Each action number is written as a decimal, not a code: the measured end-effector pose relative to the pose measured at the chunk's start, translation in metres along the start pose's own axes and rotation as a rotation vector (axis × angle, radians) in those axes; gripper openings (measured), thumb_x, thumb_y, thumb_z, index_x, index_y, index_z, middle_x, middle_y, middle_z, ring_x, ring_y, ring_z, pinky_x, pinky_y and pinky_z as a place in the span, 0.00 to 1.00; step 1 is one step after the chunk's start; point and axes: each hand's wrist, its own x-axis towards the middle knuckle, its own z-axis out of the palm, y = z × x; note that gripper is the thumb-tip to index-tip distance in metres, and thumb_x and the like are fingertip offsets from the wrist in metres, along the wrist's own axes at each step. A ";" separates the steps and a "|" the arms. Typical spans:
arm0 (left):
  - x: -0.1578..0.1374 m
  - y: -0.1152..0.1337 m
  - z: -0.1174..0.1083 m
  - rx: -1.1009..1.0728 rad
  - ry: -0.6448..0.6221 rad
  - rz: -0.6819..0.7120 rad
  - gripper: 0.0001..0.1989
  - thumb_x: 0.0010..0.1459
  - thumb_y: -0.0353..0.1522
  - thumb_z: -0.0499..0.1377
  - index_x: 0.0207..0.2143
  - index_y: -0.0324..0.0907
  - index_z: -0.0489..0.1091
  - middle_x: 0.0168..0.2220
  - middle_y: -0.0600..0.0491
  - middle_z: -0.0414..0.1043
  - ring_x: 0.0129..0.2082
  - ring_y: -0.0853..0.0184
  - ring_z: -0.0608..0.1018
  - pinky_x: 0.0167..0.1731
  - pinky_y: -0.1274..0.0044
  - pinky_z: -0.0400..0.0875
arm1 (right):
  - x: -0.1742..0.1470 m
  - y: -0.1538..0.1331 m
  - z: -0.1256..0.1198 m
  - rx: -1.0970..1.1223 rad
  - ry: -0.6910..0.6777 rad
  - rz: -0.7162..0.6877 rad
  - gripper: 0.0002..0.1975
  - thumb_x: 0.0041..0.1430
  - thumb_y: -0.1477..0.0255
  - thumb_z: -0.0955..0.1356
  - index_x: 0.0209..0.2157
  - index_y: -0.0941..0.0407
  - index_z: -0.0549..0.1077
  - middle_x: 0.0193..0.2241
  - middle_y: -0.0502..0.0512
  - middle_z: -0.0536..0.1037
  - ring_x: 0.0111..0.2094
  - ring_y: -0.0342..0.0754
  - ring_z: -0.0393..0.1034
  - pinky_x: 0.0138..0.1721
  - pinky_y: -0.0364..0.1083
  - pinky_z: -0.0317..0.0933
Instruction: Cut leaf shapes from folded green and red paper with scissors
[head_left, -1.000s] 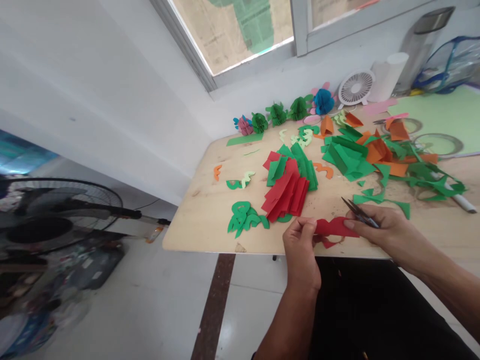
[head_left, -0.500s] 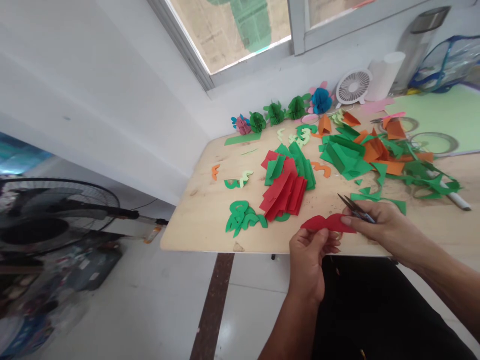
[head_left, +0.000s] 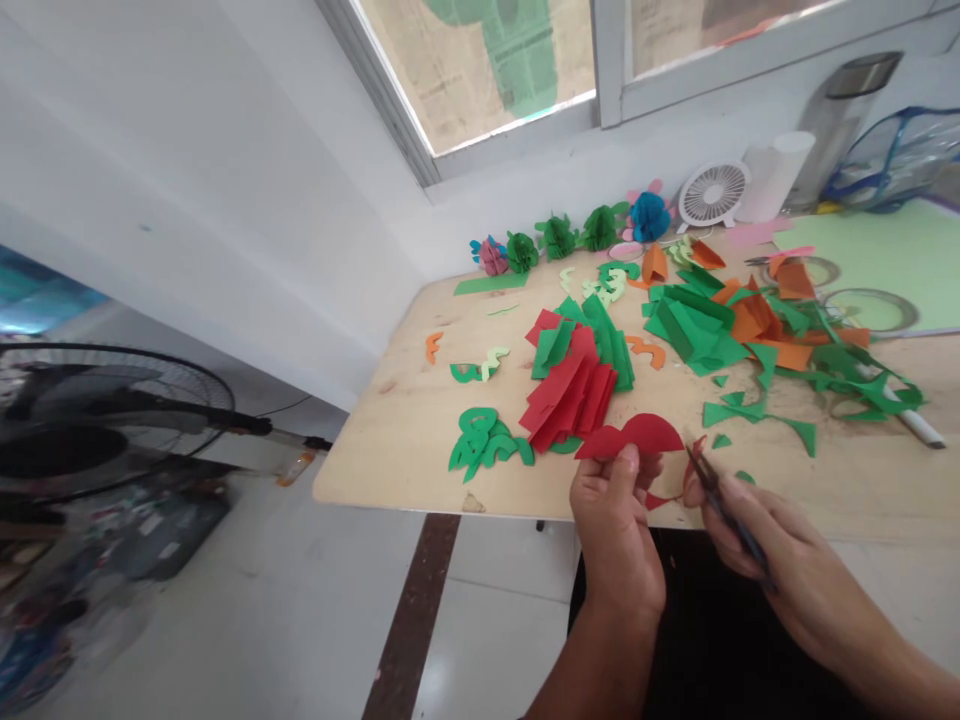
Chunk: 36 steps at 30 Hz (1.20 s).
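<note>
A red piece of folded paper (head_left: 651,434) with a double-curved upper edge is pinched in my left hand (head_left: 619,510), above the table's front edge. My right hand (head_left: 757,530) grips a pair of dark scissors (head_left: 727,510), their blades pointing up and left, close to the paper's right end. A thin red offcut (head_left: 694,462) hangs by the blades, and another red scrap (head_left: 660,500) shows below the paper. Beyond my left hand lies a stack of red paper pieces (head_left: 574,390), partly over green paper pieces (head_left: 611,340).
On the wooden table (head_left: 390,420) are green cut-outs (head_left: 484,442), green scraps (head_left: 750,408), orange folded pieces (head_left: 757,318) and a white marker (head_left: 919,428). Green paper balls (head_left: 559,237), a blue one (head_left: 649,216) and a small white fan (head_left: 714,195) line the wall. A large fan (head_left: 112,430) stands left.
The scissors and my right hand have moved down, off the red paper. A red offcut now shows separately beside it. My left hand has shifted slightly left with the paper.
</note>
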 end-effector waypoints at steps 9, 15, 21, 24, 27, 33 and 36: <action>-0.008 -0.004 0.004 0.018 -0.090 -0.003 0.08 0.53 0.33 0.62 0.33 0.37 0.69 0.28 0.51 0.73 0.26 0.72 0.73 0.29 0.78 0.66 | -0.001 -0.004 0.010 -0.089 -0.017 -0.036 0.24 0.63 0.55 0.60 0.18 0.54 0.62 0.17 0.46 0.55 0.20 0.44 0.46 0.21 0.45 0.43; -0.010 -0.004 0.005 0.054 -0.082 -0.024 0.06 0.50 0.30 0.63 0.31 0.38 0.70 0.28 0.51 0.74 0.27 0.69 0.75 0.31 0.77 0.67 | 0.001 -0.003 0.007 -0.059 -0.035 -0.014 0.23 0.62 0.53 0.60 0.21 0.54 0.64 0.16 0.44 0.54 0.18 0.43 0.44 0.20 0.45 0.40; -0.009 -0.004 0.006 0.101 -0.044 -0.015 0.08 0.50 0.31 0.63 0.33 0.37 0.70 0.29 0.50 0.76 0.28 0.68 0.77 0.35 0.74 0.70 | 0.002 -0.007 0.007 -0.048 -0.027 -0.031 0.23 0.61 0.53 0.61 0.20 0.55 0.64 0.16 0.44 0.54 0.18 0.41 0.44 0.20 0.43 0.42; -0.009 -0.004 0.006 0.101 -0.035 -0.008 0.09 0.49 0.31 0.64 0.33 0.37 0.70 0.29 0.50 0.76 0.28 0.68 0.77 0.35 0.74 0.70 | 0.002 -0.008 0.008 -0.080 -0.016 -0.056 0.24 0.61 0.52 0.61 0.19 0.55 0.62 0.15 0.44 0.54 0.18 0.41 0.45 0.19 0.43 0.43; -0.009 -0.004 0.006 0.103 -0.041 -0.011 0.09 0.49 0.31 0.63 0.33 0.38 0.69 0.28 0.50 0.76 0.28 0.67 0.77 0.34 0.74 0.70 | 0.003 -0.009 0.008 -0.112 -0.004 -0.067 0.25 0.61 0.52 0.60 0.18 0.55 0.62 0.15 0.44 0.54 0.17 0.41 0.46 0.19 0.43 0.43; -0.009 -0.003 0.007 0.099 -0.035 -0.012 0.09 0.49 0.31 0.64 0.34 0.38 0.70 0.29 0.50 0.76 0.29 0.66 0.78 0.35 0.73 0.70 | 0.003 -0.011 0.010 -0.121 -0.010 -0.065 0.25 0.61 0.52 0.60 0.18 0.54 0.60 0.16 0.44 0.54 0.18 0.41 0.45 0.19 0.43 0.42; -0.008 -0.002 0.008 0.092 -0.027 -0.017 0.09 0.48 0.31 0.64 0.33 0.38 0.70 0.29 0.49 0.77 0.29 0.65 0.78 0.35 0.73 0.71 | 0.004 -0.011 0.010 -0.131 -0.011 -0.063 0.25 0.61 0.51 0.60 0.19 0.54 0.60 0.15 0.44 0.53 0.17 0.41 0.44 0.18 0.43 0.42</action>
